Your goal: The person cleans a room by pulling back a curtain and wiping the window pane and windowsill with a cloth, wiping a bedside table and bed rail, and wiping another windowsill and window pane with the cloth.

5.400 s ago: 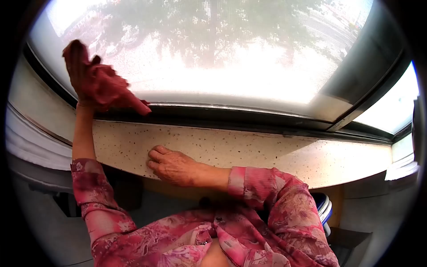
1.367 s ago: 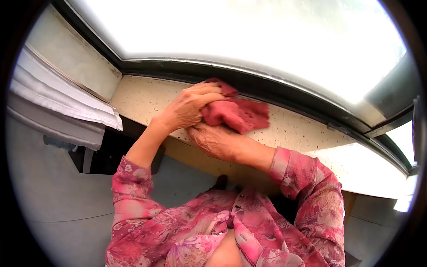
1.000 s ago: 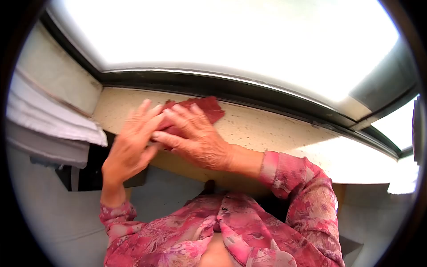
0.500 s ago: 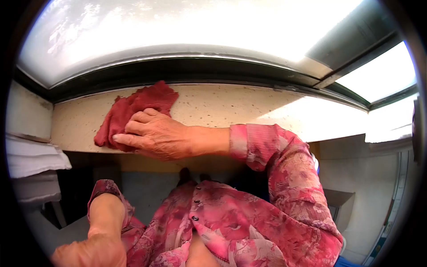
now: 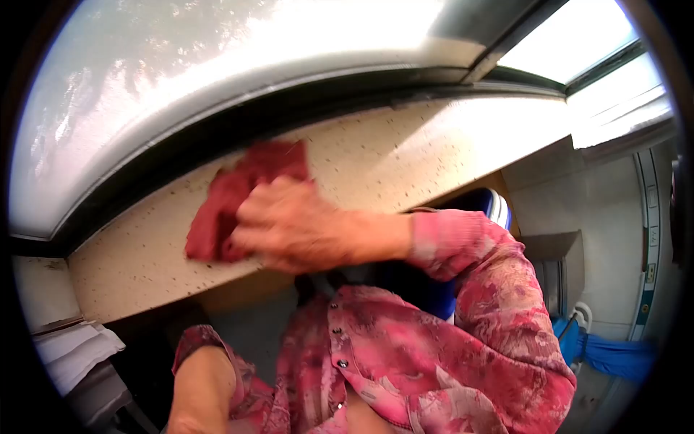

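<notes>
A dark red cloth, crumpled and a little blurred, lies on the speckled cream window sill. My right hand is on the cloth's right part, with its fingers bent over and gripping the fabric; the fingertips are smeared by motion. Only the wrist and back edge of my left hand show at the bottom of the view, low beside my body and away from the sill. Its fingers are out of frame.
A window with a dark frame runs along the sill's far side. White cloths hang at the lower left. Below the sill on the right stands a blue and white container. A blue cloth is at the far right.
The view has turned, so the sill now slants up to the right. My right hand and the red cloth have shifted rightward along the sill. My left hand has sunk mostly out of frame.
</notes>
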{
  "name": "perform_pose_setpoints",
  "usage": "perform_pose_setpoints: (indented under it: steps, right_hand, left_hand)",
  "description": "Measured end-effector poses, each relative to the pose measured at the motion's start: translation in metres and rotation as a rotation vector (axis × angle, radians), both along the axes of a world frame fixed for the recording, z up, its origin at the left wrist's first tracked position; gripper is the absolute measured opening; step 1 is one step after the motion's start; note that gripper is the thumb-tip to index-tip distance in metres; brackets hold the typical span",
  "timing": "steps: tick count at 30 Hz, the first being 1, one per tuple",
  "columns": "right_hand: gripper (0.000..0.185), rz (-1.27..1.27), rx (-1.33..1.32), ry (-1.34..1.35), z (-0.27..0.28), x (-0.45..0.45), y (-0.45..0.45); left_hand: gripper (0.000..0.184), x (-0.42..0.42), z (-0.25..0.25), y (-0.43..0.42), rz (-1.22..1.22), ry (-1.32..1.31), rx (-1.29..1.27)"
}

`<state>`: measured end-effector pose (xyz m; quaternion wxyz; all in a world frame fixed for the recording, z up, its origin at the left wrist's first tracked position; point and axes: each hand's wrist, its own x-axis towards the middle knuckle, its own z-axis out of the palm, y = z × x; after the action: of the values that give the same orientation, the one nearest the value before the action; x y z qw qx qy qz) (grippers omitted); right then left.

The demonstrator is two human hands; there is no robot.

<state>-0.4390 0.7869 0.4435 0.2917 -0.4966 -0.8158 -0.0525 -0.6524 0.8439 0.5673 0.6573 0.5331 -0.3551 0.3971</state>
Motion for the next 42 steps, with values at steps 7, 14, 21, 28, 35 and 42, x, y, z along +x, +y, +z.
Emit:
perform_pose_setpoints:
  steps: [7, 14, 21, 28, 35, 42]
  right_hand:
    - [0.025, -0.784, 0.018, -0.041, 0.009, 0.138, -0.137]
    - [0.018, -1.372, -0.051, -0.046, -0.005, 0.302, -0.248]
    - [0.026, -1.636, -0.166, -0.164, -0.003, 0.422, -0.296]
    - [0.011, -1.325, 0.14, -0.068, -0.054, 0.509, -0.323]
    - [0.02, -1.208, -0.052, 0.151, -0.014, 0.358, -0.277]
    - [0.036, -0.827, -0.165, 0.052, -0.005, 0.227, -0.228]
  left_hand:
    - [0.02, 0.037, 0.008, -0.015, -0.101, 0.016, -0.011]
    - [0.02, 0.065, 0.019, -0.037, -0.138, -0.027, -0.023]
    - [0.02, 0.072, 0.027, -0.05, -0.102, -0.086, 0.001]
    - [0.02, 0.064, 0.031, -0.059, -0.055, -0.136, -0.028]
    - [0.02, 0.066, 0.033, -0.058, -0.08, -0.177, -0.034]
    - [0.02, 0.069, 0.033, -0.056, -0.107, -0.222, -0.045]
